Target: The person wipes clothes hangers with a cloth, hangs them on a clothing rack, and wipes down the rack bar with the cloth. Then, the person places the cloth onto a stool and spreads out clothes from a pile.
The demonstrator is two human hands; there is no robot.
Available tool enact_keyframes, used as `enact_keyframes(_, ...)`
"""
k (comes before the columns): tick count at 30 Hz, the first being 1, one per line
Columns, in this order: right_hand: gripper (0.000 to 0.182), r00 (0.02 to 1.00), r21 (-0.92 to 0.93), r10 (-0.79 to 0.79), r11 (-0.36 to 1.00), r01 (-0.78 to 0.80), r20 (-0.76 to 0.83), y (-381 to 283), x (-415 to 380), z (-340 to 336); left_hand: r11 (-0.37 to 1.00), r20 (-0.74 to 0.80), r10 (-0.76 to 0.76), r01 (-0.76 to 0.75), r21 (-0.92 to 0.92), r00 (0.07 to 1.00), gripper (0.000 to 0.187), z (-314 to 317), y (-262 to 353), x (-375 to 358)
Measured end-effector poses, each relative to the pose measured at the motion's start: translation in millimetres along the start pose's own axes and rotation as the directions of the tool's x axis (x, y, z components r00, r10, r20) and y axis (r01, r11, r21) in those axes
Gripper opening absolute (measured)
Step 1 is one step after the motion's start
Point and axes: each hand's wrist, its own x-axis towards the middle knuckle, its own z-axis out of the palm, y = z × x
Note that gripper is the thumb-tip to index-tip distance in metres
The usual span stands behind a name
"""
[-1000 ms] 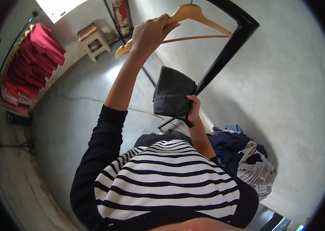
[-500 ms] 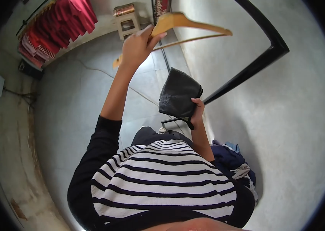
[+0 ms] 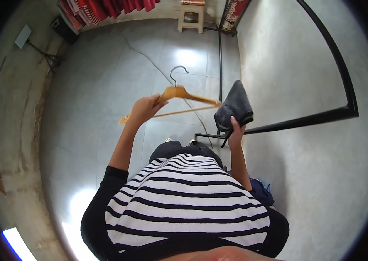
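Observation:
My left hand (image 3: pixel 146 108) is closed around the left side of a wooden clothes hanger (image 3: pixel 184 92), near its middle. The hanger has a dark metal hook pointing up and a thin bar along the bottom; no garment hangs on it. On the right, my right hand (image 3: pixel 236 132) grips a folded dark grey cloth (image 3: pixel 235 102) from below, thumb lying on its near side. The cloth stands up to a point, with a narrow black strip dangling beneath it. In this view the hanger's right tip reaches the cloth's left edge.
A black metal rack frame (image 3: pixel 297 122) runs along the right wall. Dark blue clothes (image 3: pixel 260 191) are heaped by my right side. Red garments (image 3: pixel 110 6) hang at the back, near a beige stool (image 3: pixel 191 19). A tripod stand (image 3: pixel 47 56) is at left; a cable (image 3: pixel 149 58) crosses the floor.
My left hand has brought the hanger down and nearer, so its whole hook shows. My right hand has shifted slightly right, turning the cloth narrower. The view has tilted lower and leftward.

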Motion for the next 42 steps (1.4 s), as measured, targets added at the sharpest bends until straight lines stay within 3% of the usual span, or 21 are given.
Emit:
enact_keyframes(1,0.042,0.998,-0.208,-0.056,0.976,0.058,0.016,5.5,-1.0,7.6,1.000,0.066,0.001,-0.001,-0.003,0.998,0.027,-1.7,-5.9,-8.8)
enact_keyframes(2,0.041,0.975,-0.384,-0.027,0.917,0.111,0.219,7.4,2.3,11.0,1.000,0.093,-0.015,0.016,-0.006,0.996,0.026,-2.8,-9.8,-16.4)
enact_keyframes(4,0.042,0.900,-0.686,0.123,0.693,0.224,0.418,9.9,6.9,33.4,0.999,0.129,-0.025,0.028,-0.019,0.991,0.026,-5.6,-14.3,-24.2)
enact_keyframes(5,0.048,0.746,-0.560,-0.151,0.569,0.602,0.649,16.4,5.7,55.8,0.999,0.168,-0.025,0.031,-0.030,0.985,0.026,-7.1,-15.4,-27.0)
enact_keyframes(7,0.062,0.514,-0.425,-0.147,0.400,0.812,0.845,21.8,0.4,100.5,1.000,0.154,-0.011,0.015,-0.027,0.988,0.027,-10.7,-11.7,-26.7)
enact_keyframes(10,0.077,0.561,-0.502,-0.095,0.341,0.795,0.822,32.3,-16.8,139.2,1.000,0.090,0.011,-0.009,-0.024,0.996,0.027,-19.4,-24.1,-27.0)
enact_keyframes(12,0.075,0.497,-0.421,0.003,0.533,0.734,0.868,37.0,-1.7,140.5,1.000,0.035,0.010,-0.009,-0.028,0.999,0.027,-28.0,-29.5,-27.7)
enact_keyframes(13,0.068,0.510,-0.411,0.069,0.687,0.599,0.858,41.8,3.0,143.1,0.999,0.045,0.001,0.000,-0.034,0.999,0.027,-34.9,-33.5,-28.7)
enact_keyframes(15,0.065,0.462,-0.395,0.131,0.745,0.538,0.877,31.9,8.5,151.0,0.998,0.070,-0.031,0.035,-0.048,0.997,0.027,-44.0,-42.4,-32.6)
enact_keyframes(16,0.056,0.516,-0.394,0.074,0.739,0.546,0.854,34.3,9.2,151.8,0.996,0.068,-0.030,0.036,-0.084,0.997,0.026,-47.4,-46.2,-34.6)
enact_keyframes(18,0.048,0.565,-0.629,0.317,0.571,0.528,0.762,25.3,17.6,152.8,0.995,0.061,-0.049,0.054,-0.084,0.997,0.026,-57.9,-55.6,-36.9)
enact_keyframes(20,0.045,0.551,-0.577,0.237,0.556,0.598,0.800,32.1,27.8,138.6,0.993,0.050,-0.076,0.080,-0.086,0.996,0.026,-63.5,-61.0,-44.1)
enact_keyframes(22,0.047,0.480,-0.632,0.450,0.291,0.718,0.753,33.2,43.5,131.8,0.992,0.047,-0.085,0.089,-0.087,0.995,0.026,-75.5,-68.9,-47.0)
enact_keyframes(27,0.045,0.433,-0.575,0.392,0.403,0.712,0.812,52.6,47.7,126.4,0.989,0.042,-0.114,0.117,-0.093,0.993,0.028,-84.0,-73.8,-51.0)
enact_keyframes(29,0.043,0.530,-0.734,0.549,0.258,0.628,0.646,59.7,35.6,143.9,0.992,0.049,-0.114,0.116,-0.055,0.992,0.027,-83.4,-78.3,-48.5)
enact_keyframes(30,0.043,0.529,-0.737,0.554,0.260,0.624,0.643,66.5,29.4,152.8,0.991,0.054,-0.117,0.120,-0.056,0.992,0.027,-79.2,-79.6,-46.5)
enact_keyframes(32,0.039,0.445,-0.579,0.371,0.538,0.612,0.815,80.9,14.4,176.5,0.998,0.126,-0.038,0.031,0.057,0.991,0.028,-71.5,-82.1,-42.9)
enact_keyframes(34,0.036,0.576,-0.585,0.200,0.515,0.626,0.792,81.8,5.2,201.1,0.999,0.120,-0.043,0.041,0.018,0.992,0.027,-73.6,-79.0,-41.2)
enact_keyframes(36,0.035,0.609,-0.584,0.125,0.482,0.653,0.783,79.4,3.0,222.4,0.998,0.113,-0.053,0.055,-0.014,0.992,0.026,-74.0,-77.1,-37.2)
enact_keyframes(38,0.034,0.591,-0.441,0.026,0.692,0.571,0.806,72.3,1.2,238.6,0.996,0.142,0.011,0.002,-0.093,0.990,0.026,-69.1,-75.7,-37.1)
enact_keyframes(42,0.035,0.594,-0.556,0.156,0.593,0.583,0.789,72.4,3.7,230.0,0.986,0.135,0.025,-0.002,-0.167,0.991,0.022,-63.5,-81.9,-37.2)
